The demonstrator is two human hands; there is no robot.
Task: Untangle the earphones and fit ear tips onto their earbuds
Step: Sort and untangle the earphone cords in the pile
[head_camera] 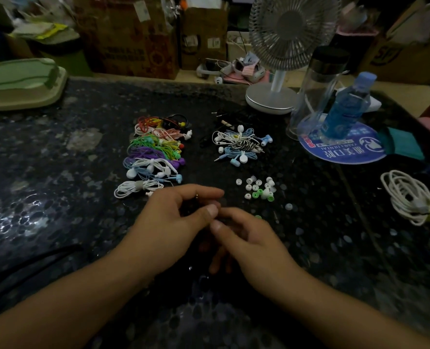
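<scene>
Working thumb to thumb at centre, left hand (176, 217) and right hand (246, 238) have fingers curled inward, pinching something dark and small; cannot tell what. Probably the tip-fitting step. Loose ear tips (258, 188) lie just beyond; bundled earphones (153, 154) further back. Next likely needs picking one tip.
</scene>
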